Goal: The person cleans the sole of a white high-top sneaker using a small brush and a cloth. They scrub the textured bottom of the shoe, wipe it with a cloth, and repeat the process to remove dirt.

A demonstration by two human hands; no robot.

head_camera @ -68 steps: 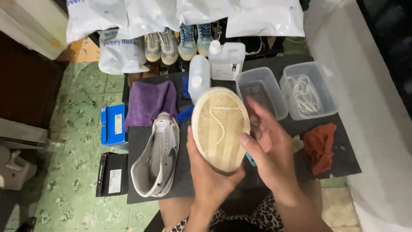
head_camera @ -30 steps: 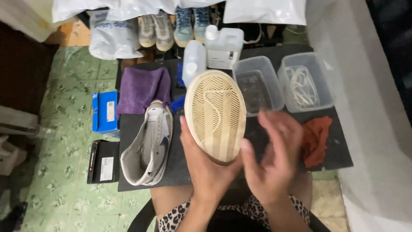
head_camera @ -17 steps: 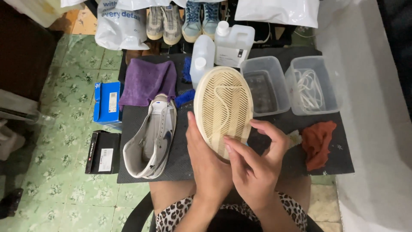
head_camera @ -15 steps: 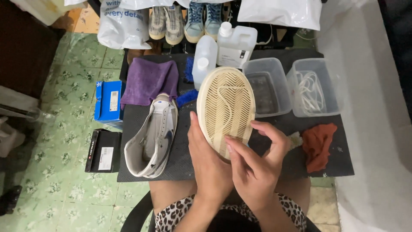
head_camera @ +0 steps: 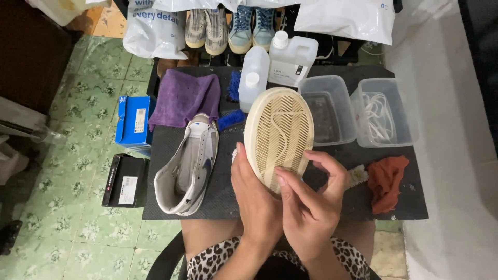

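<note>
My left hand [head_camera: 254,199] grips a sneaker turned sole up, its cream ribbed sole [head_camera: 279,135] facing me above the dark table mat [head_camera: 342,207]. My right hand [head_camera: 311,202] rests on the near end of that sole, fingertips pressing the tread, fingers curled around the heel edge. The matching grey and white sneaker [head_camera: 188,166] lies on its side on the mat, left of my hands.
A purple cloth [head_camera: 181,98], blue brush [head_camera: 231,120], two white bottles [head_camera: 254,75], two clear tubs [head_camera: 327,109], one holding white laces [head_camera: 378,116], and an orange rag [head_camera: 386,179] sit on the mat. Boxes [head_camera: 132,122] lie on the green floor. Shoes and bags line the far side.
My right hand has moved in from the right onto the near end of the sole. The shoe stays sole up in my left hand; the view has shifted slightly.
</note>
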